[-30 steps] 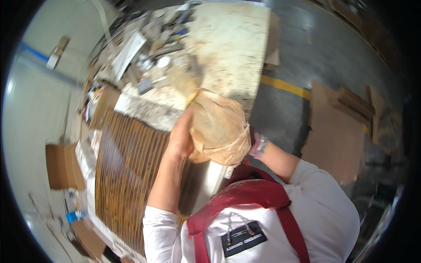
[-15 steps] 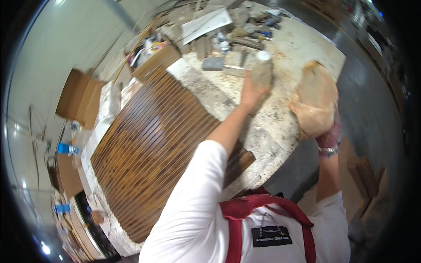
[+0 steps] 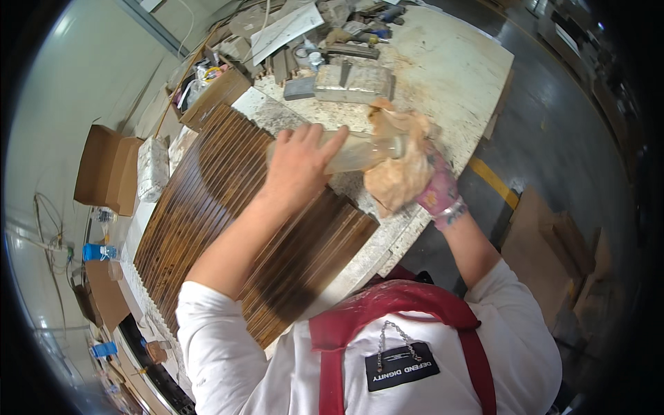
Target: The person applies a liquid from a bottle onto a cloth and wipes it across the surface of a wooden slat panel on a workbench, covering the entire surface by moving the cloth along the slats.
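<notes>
My left hand (image 3: 299, 160) is wrapped around a clear bottle (image 3: 354, 153), which is tipped nearly onto its side. The bottle's neck points right and meets a crumpled peach-coloured cloth (image 3: 395, 181). My right hand (image 3: 440, 188), in a pink flowered glove, grips that cloth from its right side. Whether liquid is coming out of the bottle cannot be made out. Below and left of the bottle lies a panel of dark brown wooden slats (image 3: 207, 207) with a glossy surface. My left forearm reaches across above it.
The slats lie on a stained white worktable (image 3: 456, 76). Grey and whitish blocks (image 3: 353, 83) stand beyond the bottle, with tools and a white board (image 3: 287, 33) behind them. A cardboard box (image 3: 216, 95) of odds and ends is at the back left. Brown boards (image 3: 546, 242) lean at the right.
My left hand has brought the bottle leftward and nearer, tipping it from upright to nearly level. My right hand has moved left with the cloth, up to the bottle's neck.
</notes>
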Motion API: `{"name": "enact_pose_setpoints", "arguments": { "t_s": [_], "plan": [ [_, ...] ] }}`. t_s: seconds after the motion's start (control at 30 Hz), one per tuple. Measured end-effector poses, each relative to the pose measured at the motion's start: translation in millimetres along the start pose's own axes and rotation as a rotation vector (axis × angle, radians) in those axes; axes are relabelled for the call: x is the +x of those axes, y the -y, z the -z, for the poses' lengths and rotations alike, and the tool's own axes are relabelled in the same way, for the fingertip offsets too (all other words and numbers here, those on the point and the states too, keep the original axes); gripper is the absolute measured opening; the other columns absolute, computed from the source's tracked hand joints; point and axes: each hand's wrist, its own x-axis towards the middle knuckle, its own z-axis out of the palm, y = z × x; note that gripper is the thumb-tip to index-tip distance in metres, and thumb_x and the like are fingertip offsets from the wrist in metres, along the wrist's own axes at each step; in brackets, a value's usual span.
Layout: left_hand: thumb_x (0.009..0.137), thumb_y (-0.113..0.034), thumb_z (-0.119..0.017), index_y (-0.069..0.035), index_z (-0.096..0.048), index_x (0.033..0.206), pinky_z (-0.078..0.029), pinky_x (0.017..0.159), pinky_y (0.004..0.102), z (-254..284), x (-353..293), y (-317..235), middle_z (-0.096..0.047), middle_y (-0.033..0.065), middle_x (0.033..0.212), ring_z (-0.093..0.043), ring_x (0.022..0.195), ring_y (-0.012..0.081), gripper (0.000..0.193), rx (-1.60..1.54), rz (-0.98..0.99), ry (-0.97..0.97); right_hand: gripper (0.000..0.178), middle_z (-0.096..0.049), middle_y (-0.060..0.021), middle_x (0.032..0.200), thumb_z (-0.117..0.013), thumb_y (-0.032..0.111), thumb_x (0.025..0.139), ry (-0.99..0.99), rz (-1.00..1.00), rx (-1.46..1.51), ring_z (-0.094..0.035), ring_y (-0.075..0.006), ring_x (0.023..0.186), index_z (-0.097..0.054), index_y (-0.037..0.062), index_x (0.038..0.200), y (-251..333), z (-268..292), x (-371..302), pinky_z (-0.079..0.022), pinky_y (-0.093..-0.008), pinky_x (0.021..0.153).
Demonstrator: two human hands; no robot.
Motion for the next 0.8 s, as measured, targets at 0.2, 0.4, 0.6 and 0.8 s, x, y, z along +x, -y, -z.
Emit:
{"name": "enact_pose_setpoints", "arguments": {
  "t_s": [0.2, 0.4, 0.6, 0.8],
  "plan": [
    [0.070, -0.011, -0.073, -0.022, -0.052, 0.134, -0.045, 0.089, 0.0413, 52, -19, 14, -0.058, 0.0083, 0.106, -0.057, 0.104, 0.0274, 0.068, 0.263, -0.017, -0.063, 0.043, -0.058, -0.0146, 0.124, -0.056, 0.027, 0.095, 0.241, -0.070, 0.048, -0.056, -0.0317, 0.114, -0.051, 0.0029, 0.130, 4, -20, -5, -0.045, -0.0457, 0.100],
    [0.075, -0.008, -0.063, -0.022, -0.054, 0.131, -0.045, 0.084, 0.0391, 64, -22, -11, -0.055, 0.0063, 0.098, -0.056, 0.095, 0.0243, 0.058, 0.323, -0.161, -0.059, 0.042, -0.059, -0.0143, 0.125, -0.057, 0.026, 0.093, 0.137, -0.161, 0.120, -0.055, -0.0317, 0.117, -0.053, 0.0050, 0.129, -8, 10, -8, -0.043, -0.0458, 0.104],
    [0.078, -0.008, -0.058, -0.022, -0.054, 0.132, -0.045, 0.085, 0.0384, 81, -15, -16, -0.054, 0.0069, 0.099, -0.056, 0.095, 0.0240, 0.056, 0.393, -0.174, -0.006, 0.046, -0.058, -0.0120, 0.128, -0.060, 0.026, 0.090, 0.270, -0.182, 0.167, -0.055, -0.0305, 0.117, -0.052, 0.0074, 0.131, -8, 9, -19, -0.042, -0.0453, 0.104],
    [0.076, -0.006, -0.059, -0.022, -0.055, 0.130, -0.045, 0.083, 0.0385, 79, -18, -38, -0.055, 0.0066, 0.099, -0.057, 0.094, 0.0231, 0.056, 0.337, -0.241, 0.009, 0.050, -0.056, -0.0116, 0.132, -0.061, 0.029, 0.089, 0.284, -0.132, 0.152, -0.052, -0.0304, 0.122, -0.051, 0.0095, 0.134, 2, 24, -27, -0.041, -0.0466, 0.106]
  ]
}}
